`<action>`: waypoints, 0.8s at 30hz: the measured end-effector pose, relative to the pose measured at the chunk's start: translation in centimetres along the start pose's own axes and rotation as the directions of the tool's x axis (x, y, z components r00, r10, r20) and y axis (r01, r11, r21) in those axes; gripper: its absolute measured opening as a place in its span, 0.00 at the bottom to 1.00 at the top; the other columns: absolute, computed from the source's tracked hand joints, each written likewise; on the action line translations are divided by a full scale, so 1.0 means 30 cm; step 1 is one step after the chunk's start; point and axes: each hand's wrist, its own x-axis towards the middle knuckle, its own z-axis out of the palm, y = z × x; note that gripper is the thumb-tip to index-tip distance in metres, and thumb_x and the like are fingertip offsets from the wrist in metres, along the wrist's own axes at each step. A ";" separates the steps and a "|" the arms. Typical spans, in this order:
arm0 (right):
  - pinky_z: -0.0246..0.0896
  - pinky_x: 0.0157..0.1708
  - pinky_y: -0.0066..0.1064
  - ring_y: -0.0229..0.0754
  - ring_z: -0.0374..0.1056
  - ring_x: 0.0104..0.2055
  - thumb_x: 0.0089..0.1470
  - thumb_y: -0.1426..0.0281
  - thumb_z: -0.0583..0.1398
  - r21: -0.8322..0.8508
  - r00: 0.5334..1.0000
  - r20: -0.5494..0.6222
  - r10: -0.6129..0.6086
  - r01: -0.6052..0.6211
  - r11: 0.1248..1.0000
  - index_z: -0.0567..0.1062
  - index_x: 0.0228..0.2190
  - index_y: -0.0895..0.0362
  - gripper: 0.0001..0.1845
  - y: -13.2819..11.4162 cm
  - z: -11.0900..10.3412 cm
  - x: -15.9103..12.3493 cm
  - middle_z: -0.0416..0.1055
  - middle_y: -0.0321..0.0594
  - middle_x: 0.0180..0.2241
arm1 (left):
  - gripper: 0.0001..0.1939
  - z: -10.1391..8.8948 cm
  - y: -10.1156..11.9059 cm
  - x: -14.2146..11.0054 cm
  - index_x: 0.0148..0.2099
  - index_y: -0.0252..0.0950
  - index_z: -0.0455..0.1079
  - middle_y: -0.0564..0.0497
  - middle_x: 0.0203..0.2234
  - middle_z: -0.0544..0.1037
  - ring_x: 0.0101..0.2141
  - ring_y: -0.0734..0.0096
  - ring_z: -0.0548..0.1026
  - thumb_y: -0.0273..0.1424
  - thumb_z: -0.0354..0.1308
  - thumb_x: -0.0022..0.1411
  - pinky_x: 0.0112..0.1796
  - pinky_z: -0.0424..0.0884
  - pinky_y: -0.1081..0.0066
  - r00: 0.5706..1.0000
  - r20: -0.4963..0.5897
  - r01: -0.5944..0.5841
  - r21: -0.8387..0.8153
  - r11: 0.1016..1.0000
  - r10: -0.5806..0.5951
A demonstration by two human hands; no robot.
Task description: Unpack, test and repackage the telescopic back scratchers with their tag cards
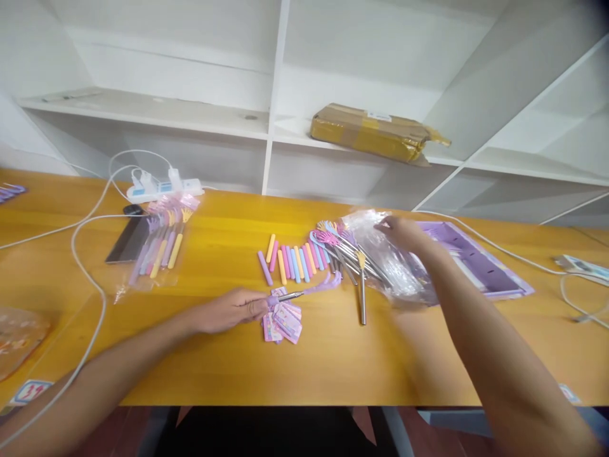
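My left hand (233, 309) is closed in a pinch on a small purple-headed metal tool (304, 291) that lies across the orange table, just above a fan of pink and purple paper cards (282, 322). My right hand (402, 233) reaches to the back right and grips a clear plastic bag (380, 254) holding several metal tools with pastel heads. One loose metal rod (362, 298) points toward me. A row of pastel rubber sleeves (295, 260) lies between my hands.
A sealed packet of assembled tools (164, 244) and a dark flat object (127, 240) lie at the left, near a white power strip (164, 186) with cables. A purple tray (480, 263) sits at the right. A taped brown parcel (375, 132) rests on the white shelf behind.
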 end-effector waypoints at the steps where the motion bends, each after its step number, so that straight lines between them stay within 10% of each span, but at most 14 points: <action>1: 0.59 0.34 0.37 0.44 0.68 0.31 0.61 0.62 0.68 -0.056 0.999 0.043 0.018 -0.015 0.998 0.77 0.32 0.61 0.14 -0.005 0.032 0.005 0.77 0.52 0.32 | 0.27 0.003 0.000 0.001 0.40 0.36 0.70 0.56 0.26 0.63 0.26 0.73 0.58 0.54 0.46 0.78 0.31 0.58 0.71 1.000 -0.004 0.006 -0.010 1.000 -0.006; 5: 0.62 0.44 0.40 0.54 0.70 0.48 0.63 0.63 0.65 -0.066 0.992 -0.128 0.003 -0.011 0.998 0.72 0.53 0.66 0.23 -0.063 0.037 -0.033 0.71 0.68 0.54 | 0.24 0.007 0.002 0.003 0.48 0.38 0.69 0.56 0.27 0.64 0.27 0.72 0.62 0.52 0.45 0.79 0.32 0.62 0.72 0.999 -0.039 0.023 0.009 1.000 -0.023; 8: 0.62 0.38 0.36 0.47 0.69 0.38 0.62 0.58 0.65 0.190 0.963 0.014 -0.268 0.260 0.947 0.73 0.46 0.58 0.18 -0.238 0.003 -0.185 0.75 0.49 0.40 | 0.19 0.022 0.005 0.001 0.48 0.39 0.68 0.54 0.33 0.71 0.32 0.70 0.69 0.47 0.46 0.79 0.36 0.65 0.71 0.989 -0.146 0.046 0.213 0.976 -0.015; 10: 0.60 0.33 0.31 0.41 0.67 0.31 0.62 0.56 0.67 0.497 0.787 0.240 -0.569 0.404 0.768 0.74 0.39 0.55 0.15 -0.416 0.008 -0.337 0.74 0.39 0.33 | 0.12 0.048 0.002 -0.002 0.45 0.39 0.68 0.53 0.34 0.75 0.33 0.68 0.72 0.41 0.50 0.77 0.37 0.66 0.71 0.980 -0.196 0.063 0.420 0.905 0.023; 15: 0.59 0.34 0.28 0.36 0.67 0.31 0.70 0.65 0.58 0.732 0.548 0.076 -0.833 0.537 0.420 0.71 0.29 0.55 0.16 -0.774 0.113 -0.604 0.73 0.36 0.30 | 0.07 0.121 -0.021 -0.009 0.39 0.38 0.70 0.48 0.30 0.81 0.30 0.60 0.78 0.36 0.60 0.66 0.31 0.66 0.68 0.963 -0.257 0.147 0.752 0.642 0.081; 20: 0.57 0.32 0.27 0.36 0.68 0.31 0.65 0.71 0.60 0.644 0.617 0.129 -0.776 0.543 0.539 0.73 0.37 0.55 0.02 -0.780 0.168 -0.591 0.76 0.37 0.34 | 0.06 0.098 -0.009 -0.008 0.34 0.39 0.69 0.52 0.27 0.80 0.27 0.65 0.78 0.31 0.60 0.66 0.30 0.64 0.69 0.931 -0.361 0.238 0.705 0.668 0.049; 24: 0.58 0.31 0.29 0.39 0.69 0.32 0.59 0.61 0.66 0.579 0.601 0.087 -0.794 0.618 0.531 0.76 0.37 0.55 0.11 -0.750 0.146 -0.575 0.77 0.39 0.36 | 0.09 0.065 -0.030 -0.005 0.33 0.39 0.65 0.51 0.27 0.77 0.28 0.65 0.75 0.30 0.58 0.69 0.30 0.65 0.68 0.890 -0.340 0.155 0.852 0.499 0.305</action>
